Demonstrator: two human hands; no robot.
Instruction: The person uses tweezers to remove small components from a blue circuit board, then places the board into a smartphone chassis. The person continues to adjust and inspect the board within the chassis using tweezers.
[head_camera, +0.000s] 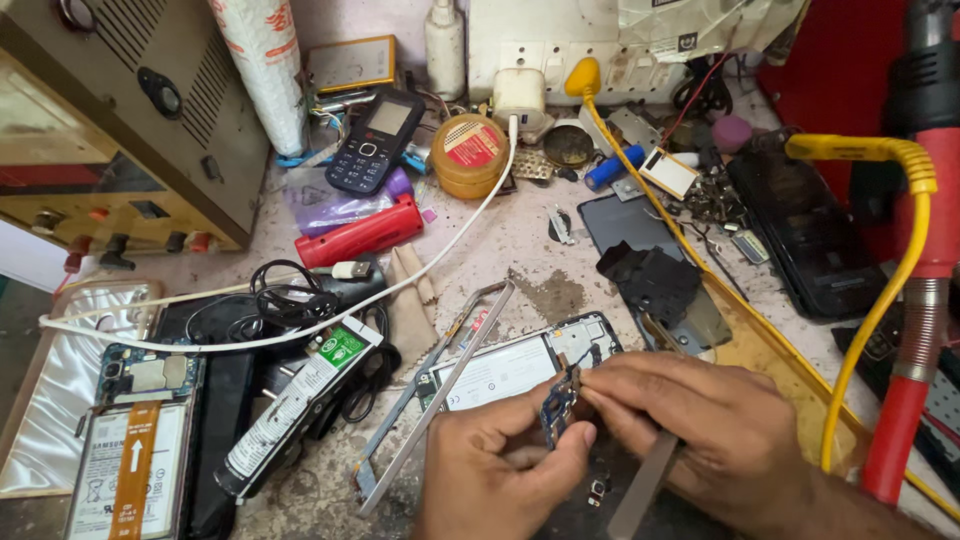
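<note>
My left hand (505, 470) pinches a small dark blue circuit board (560, 405) between thumb and fingers, just above the lower end of an opened phone (505, 368) with its white battery showing. My right hand (700, 425) meets the board from the right, fingertips touching it, and holds a flat metal tool (640, 490) that points down toward the bench edge. A loose grey phone frame (435, 400) lies diagonally to the left of the opened phone.
Another opened phone with an orange flex strip (130, 460) lies at the left. A keypad phone (375, 140), round yellow tin (470, 152), red tube (360, 232), white cable (300, 325), yellow cable (880, 290), red hot-air handle (915, 330) and black phone (805, 235) crowd the bench.
</note>
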